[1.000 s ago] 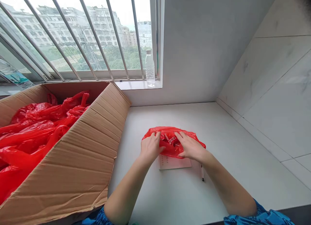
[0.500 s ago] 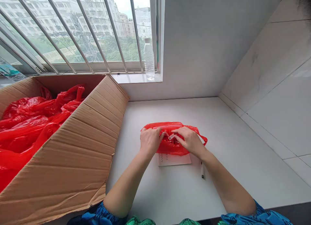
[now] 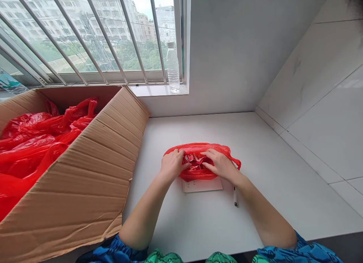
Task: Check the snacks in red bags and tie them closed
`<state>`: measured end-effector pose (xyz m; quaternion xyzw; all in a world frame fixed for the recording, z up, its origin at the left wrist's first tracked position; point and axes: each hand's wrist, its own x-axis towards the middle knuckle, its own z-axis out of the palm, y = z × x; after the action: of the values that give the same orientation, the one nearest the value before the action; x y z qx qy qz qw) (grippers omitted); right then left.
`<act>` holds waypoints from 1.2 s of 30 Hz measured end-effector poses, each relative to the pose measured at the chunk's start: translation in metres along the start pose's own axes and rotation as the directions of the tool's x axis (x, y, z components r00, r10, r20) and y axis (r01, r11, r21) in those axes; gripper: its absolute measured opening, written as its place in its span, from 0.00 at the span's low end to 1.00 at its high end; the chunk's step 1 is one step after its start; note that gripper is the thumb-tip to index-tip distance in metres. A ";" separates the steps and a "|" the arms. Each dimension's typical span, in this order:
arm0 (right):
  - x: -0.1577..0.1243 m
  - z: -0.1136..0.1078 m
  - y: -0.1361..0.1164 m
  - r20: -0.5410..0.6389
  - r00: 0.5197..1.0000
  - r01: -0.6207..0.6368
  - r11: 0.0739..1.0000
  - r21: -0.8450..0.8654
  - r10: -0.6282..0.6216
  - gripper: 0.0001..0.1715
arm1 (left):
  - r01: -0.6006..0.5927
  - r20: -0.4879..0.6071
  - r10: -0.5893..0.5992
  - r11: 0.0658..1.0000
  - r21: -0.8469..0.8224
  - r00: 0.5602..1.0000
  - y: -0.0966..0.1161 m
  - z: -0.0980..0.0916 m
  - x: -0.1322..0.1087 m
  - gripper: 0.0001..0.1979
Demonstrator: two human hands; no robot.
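A small red plastic bag (image 3: 198, 174) lies on the white counter (image 3: 255, 157) in front of me, with small red and white packets (image 3: 189, 157) showing at its mouth. My left hand (image 3: 171, 166) rests on the bag's left side, fingers curled onto the plastic. My right hand (image 3: 219, 164) grips the right side, its fingers pinching at the packets in the middle. Under the bag's near edge lies a white card with writing (image 3: 202, 185). A pen (image 3: 235, 196) lies on the counter beside my right wrist.
A large open cardboard box (image 3: 93, 179) full of red plastic bags (image 3: 34, 138) stands at the left. A clear water bottle (image 3: 172, 68) stands on the window sill by the barred window. A tiled wall rises at the right.
Both hands have shifted slightly on the bag, working at its mouth; a round red and white packet now shows between them. The view has tilted a little downward.
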<state>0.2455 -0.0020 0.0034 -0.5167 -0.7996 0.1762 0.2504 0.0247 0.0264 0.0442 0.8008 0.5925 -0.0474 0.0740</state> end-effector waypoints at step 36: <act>0.006 -0.004 -0.004 -0.462 0.847 -0.068 0.915 0.398 0.264 0.14 | -0.147 0.097 0.166 0.974 -0.173 0.981 -0.001 0.005 -0.013 0.17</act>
<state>0.2426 0.0022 0.0102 -0.5570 -0.6095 0.2016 0.5269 0.0204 0.0133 0.0417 0.8322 0.5242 -0.0366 0.1766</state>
